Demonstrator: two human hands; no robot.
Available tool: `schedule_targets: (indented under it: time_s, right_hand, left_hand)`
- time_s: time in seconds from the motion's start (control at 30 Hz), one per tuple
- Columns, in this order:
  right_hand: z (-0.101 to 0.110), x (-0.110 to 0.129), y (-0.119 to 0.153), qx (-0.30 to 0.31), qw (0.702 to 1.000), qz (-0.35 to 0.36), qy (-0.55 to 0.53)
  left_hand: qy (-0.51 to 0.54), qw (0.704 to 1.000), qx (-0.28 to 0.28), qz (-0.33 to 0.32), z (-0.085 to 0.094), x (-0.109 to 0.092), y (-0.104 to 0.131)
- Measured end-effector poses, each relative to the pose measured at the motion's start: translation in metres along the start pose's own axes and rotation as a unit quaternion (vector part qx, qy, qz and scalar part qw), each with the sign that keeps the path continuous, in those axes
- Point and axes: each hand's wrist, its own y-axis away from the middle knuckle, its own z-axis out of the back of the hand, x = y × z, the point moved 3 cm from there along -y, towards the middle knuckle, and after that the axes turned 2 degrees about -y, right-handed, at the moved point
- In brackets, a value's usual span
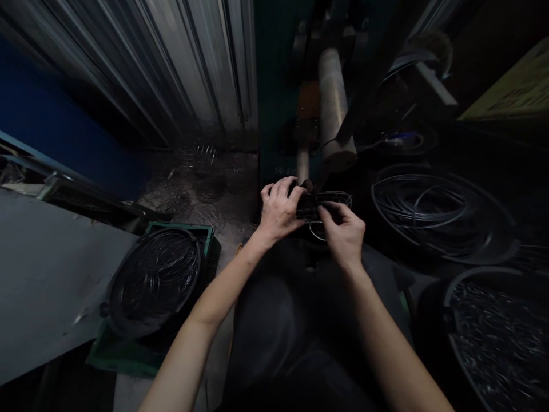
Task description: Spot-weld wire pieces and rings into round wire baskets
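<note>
A round wire frame (343,197), made of thin metal wires, sits under the machine's vertical rod (302,163) in front of my lap. My left hand (279,209) curls over its left side, thumb low and fingers bent on top, gripping it. At the front right, my right hand (346,232) has thumb and forefinger pinched together at the frame's edge. Any small part between those fingertips is too dark to make out. A curved wire loop (317,232) shows below the frame between my hands.
On the left, a black basin (115,286) of wire rings rests on a green crate (100,357). To the right are a basin (510,252) of wire hoops and a tub (448,303) of small metal pieces. A thick metal cylinder (333,97) hangs above my hands.
</note>
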Motion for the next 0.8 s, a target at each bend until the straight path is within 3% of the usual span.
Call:
schedule_targets:
  time_s: [0.13,0.3,0.8]
  right_hand:
    - [0.010,0.002,-0.006,0.029,0.997,0.038,0.056]
    - [0.007,0.011,-0.008,0.084,0.982,0.118,0.123]
    - [-0.005,0.000,-0.007,0.095,0.968,0.121,0.198]
  left_hand:
    - [0.004,1.000,0.001,0.002,0.001,0.000,0.000]
    - [0.001,1.000,0.000,0.002,-0.001,0.000,0.000]
    - [-0.035,0.997,-0.062,-0.017,-0.008,0.002,0.005]
